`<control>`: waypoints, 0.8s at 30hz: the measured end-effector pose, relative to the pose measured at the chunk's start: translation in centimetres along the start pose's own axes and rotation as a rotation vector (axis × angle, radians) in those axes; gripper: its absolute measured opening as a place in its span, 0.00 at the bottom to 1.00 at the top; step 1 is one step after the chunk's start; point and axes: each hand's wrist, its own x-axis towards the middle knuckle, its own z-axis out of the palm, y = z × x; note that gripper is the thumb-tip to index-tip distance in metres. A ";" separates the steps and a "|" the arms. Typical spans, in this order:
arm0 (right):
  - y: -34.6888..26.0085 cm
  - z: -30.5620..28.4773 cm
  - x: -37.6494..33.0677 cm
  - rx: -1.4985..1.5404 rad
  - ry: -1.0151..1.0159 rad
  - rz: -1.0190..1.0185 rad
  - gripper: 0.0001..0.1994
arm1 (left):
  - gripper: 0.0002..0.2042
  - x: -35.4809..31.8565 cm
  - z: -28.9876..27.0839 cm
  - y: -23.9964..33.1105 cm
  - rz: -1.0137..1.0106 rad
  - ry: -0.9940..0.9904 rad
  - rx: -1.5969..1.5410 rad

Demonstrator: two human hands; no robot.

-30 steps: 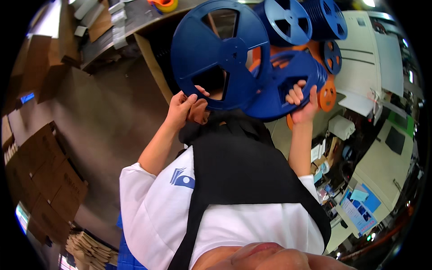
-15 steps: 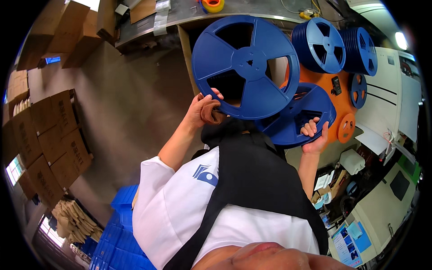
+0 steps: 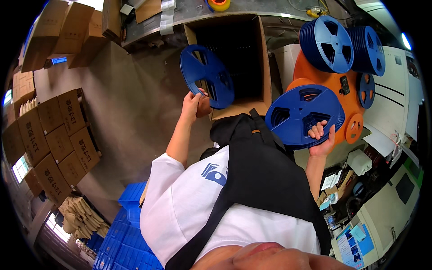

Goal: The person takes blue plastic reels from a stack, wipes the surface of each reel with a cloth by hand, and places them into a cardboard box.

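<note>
1. L hand (image 3: 194, 104): thumb + fingers pinching lower rim of single blue reel (image 3: 208, 74), held tilted in front of carton's L edge.
2. R hand (image 3: 321, 140): fingers curled over nr R edge of blue reel stack (image 3: 298, 108), thumb set apart (thumb contact: can't tell).
3. That stack's tilted over nr L edge of orange stand (image 3: 310, 74).
4. Open carton (image 3: 240, 109) btwn hands, beyond the apron (image 3: 270, 175), interior dark.
5. 2nd reel stack (image 3: 334, 45) at stand's far edge; tape roll (image 3: 219, 4) nr worktop's (image 3: 270, 10) front edge.
</note>
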 end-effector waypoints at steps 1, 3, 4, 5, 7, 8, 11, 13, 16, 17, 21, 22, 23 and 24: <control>0.1 -0.1 -0.1 0.001 0.003 -0.001 0.17 | 0.08 -0.3 -0.3 0.1 -0.015 -0.051 -0.055; 0.0 -0.4 0.1 0.005 -0.002 -0.003 0.17 | 0.10 -1.3 0.0 1.6 -0.034 -0.151 -0.163; 0.0 -0.4 0.2 0.004 -0.002 -0.003 0.17 | 0.13 -1.8 0.6 2.3 -0.050 -0.200 -0.194; 0.1 -0.2 0.3 0.002 -0.004 0.002 0.17 | 0.13 -2.2 1.2 3.1 -0.049 -0.258 -0.222; 0.1 -0.3 0.4 -0.001 -0.016 0.009 0.17 | 0.13 -2.9 2.6 4.4 -0.049 -0.378 -0.281; 0.2 -0.5 0.5 -0.004 -0.026 0.007 0.18 | 0.13 -2.9 3.6 4.7 -0.038 -0.434 -0.300; 0.2 -0.5 0.4 -0.034 -0.035 -0.020 0.19 | 0.12 -3.3 5.5 6.1 -0.045 -0.599 -0.345; 0.5 -0.3 0.4 -0.059 -0.015 -0.040 0.20 | 0.12 -3.7 6.5 7.1 -0.073 -0.646 -0.355; 0.4 -0.4 -0.2 -0.108 0.072 -0.078 0.20 | 0.12 -3.7 7.3 7.2 -0.157 -0.716 -0.363; 0.3 -0.9 -0.2 -0.094 0.074 -0.071 0.21 | 0.13 -3.7 7.4 7.0 -0.180 -0.725 -0.378; 0.7 -0.9 -0.6 -0.161 0.254 -0.137 0.26 | 0.14 -3.9 8.0 6.2 -0.261 -0.764 -0.428; 1.0 -0.5 -0.7 -0.208 0.340 -0.175 0.27 | 0.14 -3.9 8.1 6.1 -0.279 -0.775 -0.438; 1.1 -0.1 -0.8 -0.173 0.236 -0.151 0.28 | 0.13 -3.9 8.2 5.8 -0.280 -0.790 -0.422; 1.2 0.3 -1.0 -0.138 0.131 -0.127 0.29 | 0.13 -3.8 8.2 5.6 -0.280 -0.805 -0.406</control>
